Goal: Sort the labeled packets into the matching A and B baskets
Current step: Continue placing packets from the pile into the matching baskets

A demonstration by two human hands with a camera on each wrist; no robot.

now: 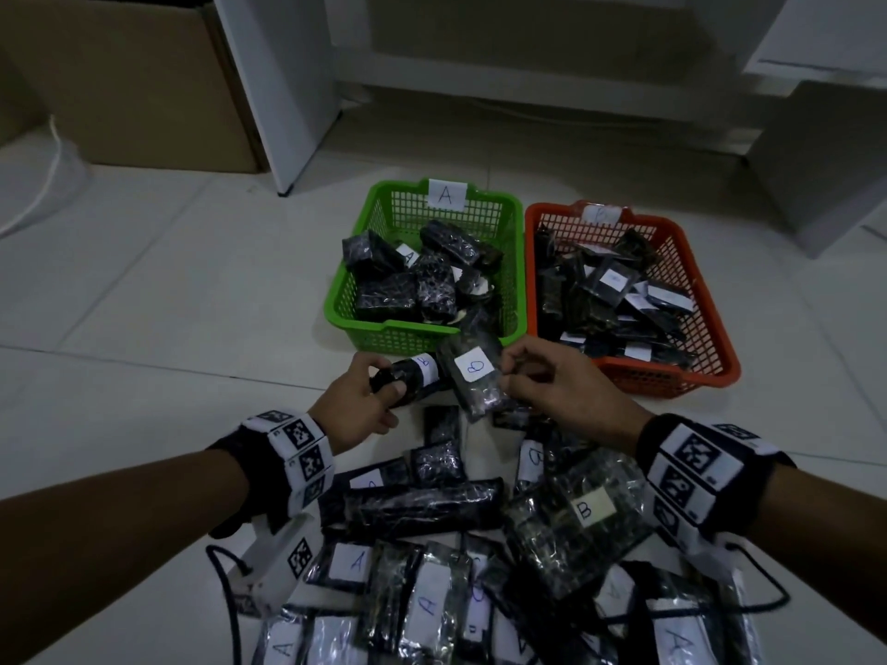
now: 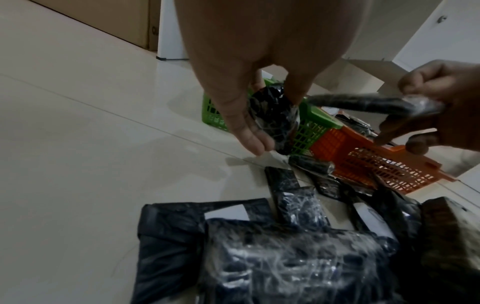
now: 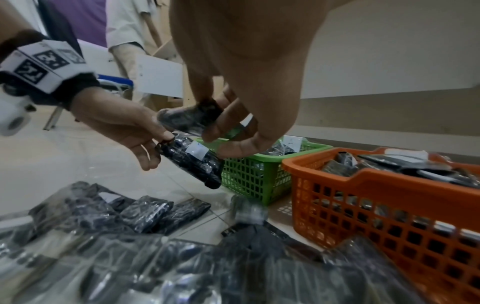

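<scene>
While the left hand [image 1: 357,393] grips a rolled packet [image 1: 413,379] whose label is half hidden, the right hand [image 1: 552,381] pinches a B packet [image 1: 473,376] before the green basket [image 1: 374,300].

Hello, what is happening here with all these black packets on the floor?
A person is sorting black packets from a floor pile. The right hand holds a packet labeled B; the left hand grips a rolled packet. Both hover just before the green A basket and the orange B basket, which already hold packets.
</scene>
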